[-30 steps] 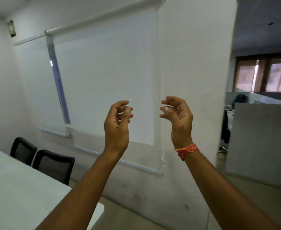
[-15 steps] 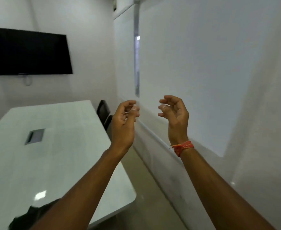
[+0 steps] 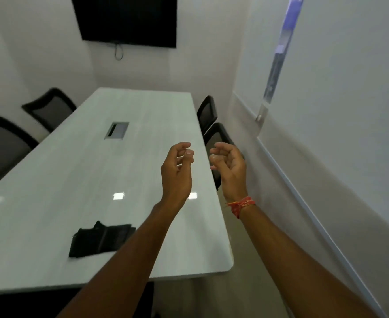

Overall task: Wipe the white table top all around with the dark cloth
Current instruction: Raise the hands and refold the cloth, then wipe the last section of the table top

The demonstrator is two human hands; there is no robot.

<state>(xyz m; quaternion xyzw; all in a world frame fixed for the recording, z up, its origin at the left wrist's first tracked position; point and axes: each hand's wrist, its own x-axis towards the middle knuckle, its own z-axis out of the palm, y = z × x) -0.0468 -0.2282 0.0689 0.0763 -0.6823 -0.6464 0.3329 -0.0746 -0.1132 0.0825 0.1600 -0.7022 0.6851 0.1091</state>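
A long white table top [image 3: 79, 180] stretches away from me toward the far wall. The dark cloth [image 3: 99, 238] lies folded and flat near the table's front edge, partly hidden by my left forearm. My left hand [image 3: 177, 173] is raised in the air above the table's right side, fingers loosely curled and empty. My right hand [image 3: 229, 171], with an orange thread band on its wrist, is held up beside it past the table's right edge, also empty with curled fingers. Neither hand touches the cloth or the table.
Black mesh chairs stand on the table's left [image 3: 3, 150] and right [image 3: 208, 113]. A metal cable hatch [image 3: 116, 130] sits in the table's middle. A dark screen [image 3: 127, 19] hangs on the far wall. A white blind [image 3: 338, 88] covers the right wall, with a narrow floor strip beside it.
My view has swung left and down from the blind to the table, bringing the cloth fully into sight. Both hands stay raised, empty and in the same curled pose.
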